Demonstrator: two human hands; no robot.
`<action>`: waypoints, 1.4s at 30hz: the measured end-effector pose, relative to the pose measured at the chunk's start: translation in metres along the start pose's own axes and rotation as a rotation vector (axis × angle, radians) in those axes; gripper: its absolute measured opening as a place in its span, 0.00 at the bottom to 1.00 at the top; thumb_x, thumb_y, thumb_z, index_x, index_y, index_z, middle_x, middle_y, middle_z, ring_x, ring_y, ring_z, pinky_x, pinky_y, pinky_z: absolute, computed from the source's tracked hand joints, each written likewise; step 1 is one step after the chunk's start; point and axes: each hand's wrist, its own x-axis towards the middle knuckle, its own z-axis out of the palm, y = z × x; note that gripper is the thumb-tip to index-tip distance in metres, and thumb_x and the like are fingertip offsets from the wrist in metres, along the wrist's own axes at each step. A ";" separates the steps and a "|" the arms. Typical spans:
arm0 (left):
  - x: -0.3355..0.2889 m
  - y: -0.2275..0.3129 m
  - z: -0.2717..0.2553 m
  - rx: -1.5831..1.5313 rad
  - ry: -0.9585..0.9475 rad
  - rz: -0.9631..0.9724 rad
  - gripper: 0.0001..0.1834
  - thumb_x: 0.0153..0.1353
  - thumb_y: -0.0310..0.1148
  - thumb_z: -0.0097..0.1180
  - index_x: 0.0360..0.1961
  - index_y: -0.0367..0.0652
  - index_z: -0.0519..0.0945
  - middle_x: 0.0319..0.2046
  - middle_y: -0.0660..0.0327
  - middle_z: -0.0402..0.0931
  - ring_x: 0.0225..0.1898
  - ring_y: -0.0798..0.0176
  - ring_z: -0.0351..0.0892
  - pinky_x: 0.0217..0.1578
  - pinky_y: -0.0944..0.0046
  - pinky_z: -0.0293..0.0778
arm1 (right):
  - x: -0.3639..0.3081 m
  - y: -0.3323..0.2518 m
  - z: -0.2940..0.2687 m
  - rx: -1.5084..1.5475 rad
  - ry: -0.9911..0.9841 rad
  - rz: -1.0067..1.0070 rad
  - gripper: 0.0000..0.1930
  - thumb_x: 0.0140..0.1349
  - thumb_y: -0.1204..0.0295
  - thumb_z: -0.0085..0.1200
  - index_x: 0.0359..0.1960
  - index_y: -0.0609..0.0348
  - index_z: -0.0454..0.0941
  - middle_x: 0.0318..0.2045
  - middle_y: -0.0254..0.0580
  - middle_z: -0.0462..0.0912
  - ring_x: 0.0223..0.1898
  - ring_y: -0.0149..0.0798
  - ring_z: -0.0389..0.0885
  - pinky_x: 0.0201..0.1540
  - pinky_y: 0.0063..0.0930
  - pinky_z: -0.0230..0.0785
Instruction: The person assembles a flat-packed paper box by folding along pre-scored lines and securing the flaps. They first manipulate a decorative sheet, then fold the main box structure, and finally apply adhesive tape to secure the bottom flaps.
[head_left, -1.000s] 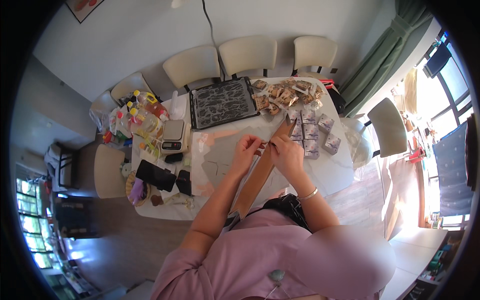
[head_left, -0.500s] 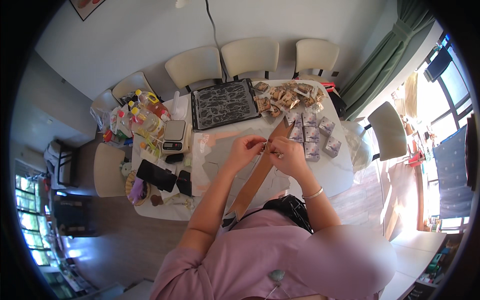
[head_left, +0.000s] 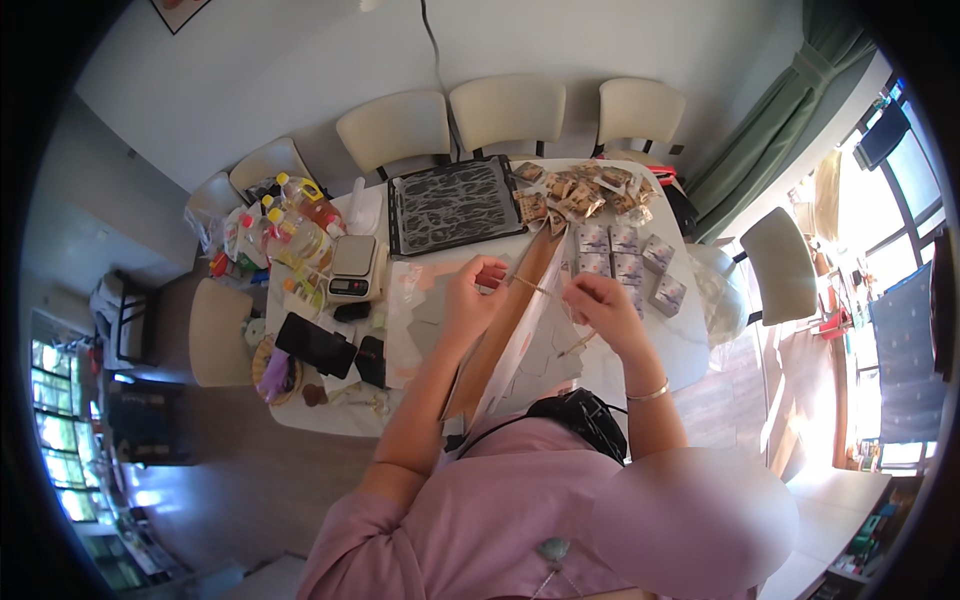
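A thin, light cord stretches between my two hands, above a long brown strip with notched ends. My left hand is closed in a pinch at the cord's left end, beside the strip. My right hand pinches the other end, to the right of the strip. The strip slants from near my waist up toward the packets, and a pale edge shows along its right side. Grey flat pieces lie under and beside it, with a slim pale stick-like item on them.
Small printed boxes stand right of my right hand. Behind them lie wrapped biscuit packets. A black baking tray sits at the back. Left are a kitchen scale, bottles and a black tablet. Chairs ring the table.
My hands have drawn apart, the right one moving right and the left one slightly left. The cord now shows between them, and the brown strip has turned, showing its pale side edge.
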 end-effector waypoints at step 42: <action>-0.045 0.071 -0.048 -0.141 -0.402 0.050 0.07 0.61 0.23 0.64 0.40 0.40 0.87 0.29 0.65 0.79 0.29 0.73 0.76 0.28 0.70 0.70 | -0.033 -0.035 0.041 -0.311 -0.068 -0.320 0.08 0.60 0.80 0.62 0.41 0.66 0.82 0.26 0.39 0.82 0.23 0.27 0.78 0.25 0.21 0.67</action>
